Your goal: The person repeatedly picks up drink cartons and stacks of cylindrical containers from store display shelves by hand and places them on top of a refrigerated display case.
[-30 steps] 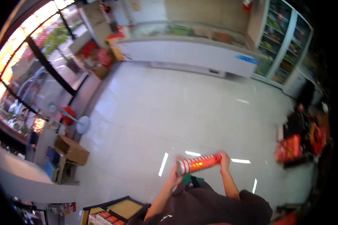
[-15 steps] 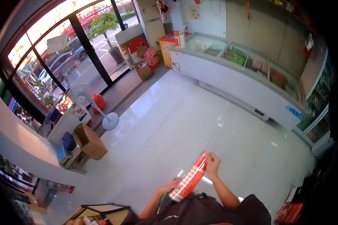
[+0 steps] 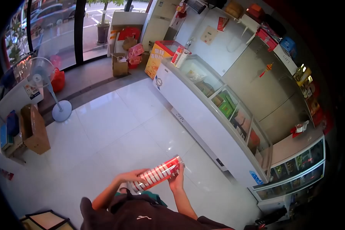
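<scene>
A long clear sleeve of stacked red and white cups [image 3: 157, 174] lies across the front of my body, tilted up to the right. Around its lower left end are the fingers of my left hand [image 3: 132, 177]. My right hand [image 3: 176, 179] grips the upper right end from below and the side. Beyond the sleeve stands a long white chest freezer [image 3: 203, 117] with glass lids. Two more cup stacks [image 3: 179, 56] stand on the freezer's far left corner.
A white fan [image 3: 61, 110] and an open cardboard box [image 3: 37, 134] stand at the left. Glass doors are at the upper left. A glass-door fridge [image 3: 295, 172] is at the right, below a loaded shelf. A black-edged box [image 3: 48, 221] is at the lower left.
The view has turned right, towards the freezer. The cup sleeve stays in both hands; it has been rolled and tilted, and its white cup rims now face up.
</scene>
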{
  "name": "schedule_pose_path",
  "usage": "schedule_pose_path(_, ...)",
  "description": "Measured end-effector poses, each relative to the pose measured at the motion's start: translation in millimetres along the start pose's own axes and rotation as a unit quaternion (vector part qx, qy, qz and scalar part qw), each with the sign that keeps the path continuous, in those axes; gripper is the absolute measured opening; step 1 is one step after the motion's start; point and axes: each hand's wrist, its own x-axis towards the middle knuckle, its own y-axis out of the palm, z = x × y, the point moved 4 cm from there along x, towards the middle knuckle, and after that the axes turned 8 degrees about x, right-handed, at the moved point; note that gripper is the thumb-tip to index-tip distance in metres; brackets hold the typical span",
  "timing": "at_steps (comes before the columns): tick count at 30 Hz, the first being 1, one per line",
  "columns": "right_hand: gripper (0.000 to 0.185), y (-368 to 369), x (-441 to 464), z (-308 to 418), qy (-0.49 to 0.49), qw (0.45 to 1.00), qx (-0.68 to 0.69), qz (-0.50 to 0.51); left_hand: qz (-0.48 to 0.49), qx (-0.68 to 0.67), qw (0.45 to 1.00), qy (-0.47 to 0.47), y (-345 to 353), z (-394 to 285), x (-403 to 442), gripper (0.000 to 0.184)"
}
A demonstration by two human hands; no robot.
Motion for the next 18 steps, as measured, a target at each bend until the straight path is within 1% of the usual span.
schedule_pose_path(1, 0.064, 5.0, 14.0, 7.3, -0.002, 1.000, 0.008, 0.012, 0.002, 0.047, 0.999, 0.026, -21.6, -6.3, 17.4, 0.085)
schedule_pose_path(2, 0.067, 12.5, 28.1, 10.3, -0.003, 0.999, 0.021, 0.028, 0.004, 0.046, 0.999, 0.021, -36.5, -15.7, 31.2, 0.085)
schedule_pose_path(3, 0.067, 17.9, 42.8, 10.3, 0.002, 0.999, 0.027, 0.026, 0.002, 0.101, 0.994, 0.042, -50.0, -30.3, 48.9, 0.086)
schedule_pose_path(4, 0.064, 19.5, 51.3, 5.1, 0.024, 0.998, 0.009, 0.050, 0.003, 0.157, 0.985, 0.065, -59.2, -40.6, 61.2, 0.087)
schedule_pose_path(5, 0.061, 21.6, 62.4, 3.7, 0.044, 0.996, -0.009, 0.075, 0.006, 0.161, 0.985, 0.057, -67.7, -49.7, 74.0, 0.087)
schedule_pose_path(6, 0.071, 26.4, 74.2, 1.1, 0.118, 0.986, 0.054, 0.108, -0.005, 0.222, 0.973, 0.066, -79.7, -62.0, 89.7, 0.088)
schedule_pose_path(7, 0.071, 34.2, 85.5, 6.7, 0.118, 0.985, 0.060, 0.110, -0.018, 0.283, 0.956, 0.077, -93.2, -71.7, 106.9, 0.088)
schedule_pose_path(8, 0.072, 47.4, 96.2, 10.7, 0.139, 0.974, 0.109, 0.142, -0.021, 0.316, 0.945, 0.079, -107.6, -72.4, 124.1, 0.089)
schedule_pose_path(9, 0.073, 54.8, 109.3, 10.0, 0.162, 0.958, 0.158, 0.174, -0.022, 0.322, 0.944, 0.073, -120.1, -71.0, 139.7, 0.089)
schedule_pose_path(10, 0.066, 43.4, 139.8, -0.4, 0.134, 0.973, 0.092, 0.162, -0.013, 0.294, 0.953, 0.071, -131.0, -69.5, 156.1, 0.089)
schedule_pose_path(11, 0.066, 45.9, 165.1, 0.3, 0.137, 0.972, 0.097, 0.166, -0.003, 0.267, 0.961, 0.070, -142.2, -68.2, 172.5, 0.089)
schedule_pose_path(12, 0.063, 43.5, 192.2, 3.6, 0.129, 0.979, 0.063, 0.145, -0.030, 0.276, 0.957, 0.088, -153.6, -65.2, 189.3, 0.088)
schedule_pose_path(14, 0.058, 51.5, 242.8, 21.8, 0.125, 0.987, 0.006, 0.104, -0.043, 0.245, 0.967, 0.060, -181.0, -73.2, 226.4, 0.089)
schedule_pose_path(15, 0.057, 61.5, 272.6, 31.1, 0.130, 0.986, 0.002, 0.102, -0.050, 0.235, 0.970, 0.043, -198.6, -77.3, 247.2, 0.090)
schedule_pose_path(16, 0.056, 68.7, 317.9, 39.9, 0.139, 0.986, -0.017, 0.092, -0.056, 0.241, 0.968, 0.037, -222.4, -78.2, 277.6, 0.090)
schedule_pose_path(17, 0.054, 74.3, 353.1, 42.0, 0.154, 0.984, -0.027, 0.080, -0.091, 0.222, 0.969, 0.050, -249.2, -72.1, 304.9, 0.090)
schedule_pose_path(18, 0.051, 101.7, 360.7, 66.7, 0.141, 0.979, -0.065, 0.133, -0.118, 0.198, 0.971, 0.056, -259.2, -65.2, 313.2, 0.090)
